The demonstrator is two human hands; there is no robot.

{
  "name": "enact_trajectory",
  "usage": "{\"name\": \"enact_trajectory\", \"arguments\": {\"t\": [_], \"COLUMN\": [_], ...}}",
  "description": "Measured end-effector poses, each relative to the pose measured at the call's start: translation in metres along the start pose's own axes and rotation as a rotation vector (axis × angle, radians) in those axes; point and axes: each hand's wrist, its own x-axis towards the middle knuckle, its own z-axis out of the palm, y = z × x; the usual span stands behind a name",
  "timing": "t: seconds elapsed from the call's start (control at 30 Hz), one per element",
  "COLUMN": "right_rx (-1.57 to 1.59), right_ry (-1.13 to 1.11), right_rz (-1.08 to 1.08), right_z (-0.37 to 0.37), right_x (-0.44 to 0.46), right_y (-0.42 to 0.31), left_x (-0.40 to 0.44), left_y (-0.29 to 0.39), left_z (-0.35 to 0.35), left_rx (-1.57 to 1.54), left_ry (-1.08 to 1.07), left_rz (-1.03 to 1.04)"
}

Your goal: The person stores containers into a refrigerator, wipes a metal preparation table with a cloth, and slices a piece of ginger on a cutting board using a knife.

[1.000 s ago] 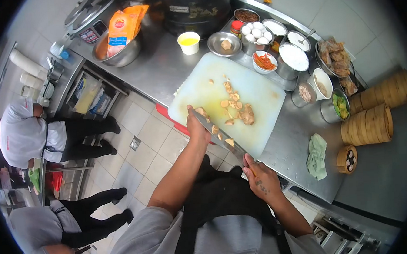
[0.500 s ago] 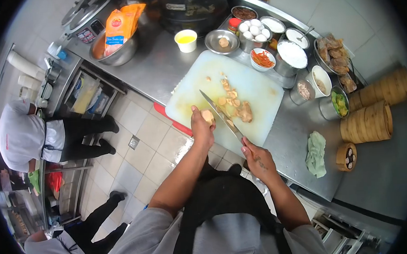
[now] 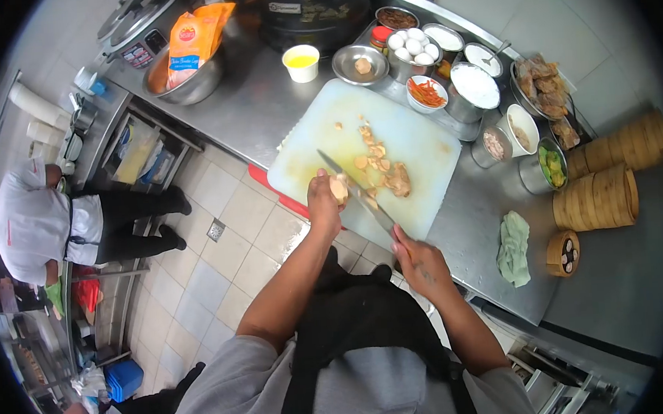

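My left hand (image 3: 322, 205) is closed around a pale, peeled piece of ginger (image 3: 338, 191) over the near left part of a white cutting board (image 3: 318, 117). In my right hand (image 3: 424, 266) is the handle of a long knife (image 3: 377, 214). Its blade slants up and left, close beside the ginger; whether it touches cannot be made out. Past the blade, several cut ginger slices (image 3: 378, 163) are scattered on the board. A knobbly, brownish ginger lump (image 3: 398, 180) lies to their right.
Behind the board stand a bowl of eggs (image 3: 415, 65), a bowl of carrot strips (image 3: 426, 93) and a yellow-filled cup (image 3: 301, 63). A green cloth (image 3: 514, 249) and bamboo steamers (image 3: 595, 198) are at right. Two people are at left, one in a white shirt (image 3: 28, 218).
The knife and my left hand with the ginger have shifted slightly left. The person at lower left has moved down the view, and a blue stack now shows there.
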Motion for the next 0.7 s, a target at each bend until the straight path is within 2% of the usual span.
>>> {"name": "enact_trajectory", "arguments": {"t": [0.07, 0.13, 0.17, 0.23, 0.37, 0.47, 0.5, 0.57, 0.67, 0.7], "right_rx": [0.114, 0.083, 0.117, 0.119, 0.210, 0.263, 0.265, 0.184, 0.071, 0.061], "right_ry": [0.072, -0.003, -0.028, -0.036, -0.018, -0.018, -0.016, 0.024, -0.017, 0.030], "right_rz": [-0.043, 0.164, 0.197, 0.194, 0.169, 0.193, 0.189, 0.046, -0.007, -0.060], "right_z": [0.005, 0.001, -0.004, -0.006, -0.005, -0.010, -0.010, -0.007, -0.005, 0.001], "right_x": [0.018, 0.031, 0.030, 0.024, 0.006, -0.006, -0.010, -0.019, -0.032, -0.035], "right_y": [0.004, -0.003, -0.009, -0.008, 0.004, -0.002, -0.004, -0.007, -0.014, -0.010], "left_x": [-0.002, -0.004, -0.002, 0.006, 0.009, 0.015, 0.017, 0.018, 0.019, 0.021], "left_y": [-0.001, 0.007, 0.010, 0.017, 0.033, 0.034, 0.033, 0.033, 0.030, 0.027], "left_z": [0.000, 0.001, 0.000, -0.001, 0.000, -0.003, -0.002, 0.001, 0.008, 0.010], "left_rx": [0.032, -0.086, -0.087, -0.290, -0.307, -0.197, -0.204, -0.205, -0.262, -0.302], "left_ry": [-0.024, -0.118, -0.117, -0.054, 0.031, 0.097, 0.126, 0.156, 0.155, 0.168], "left_rz": [-0.009, -0.007, -0.003, -0.116, -0.154, -0.135, -0.131, -0.128, -0.043, -0.007]}}
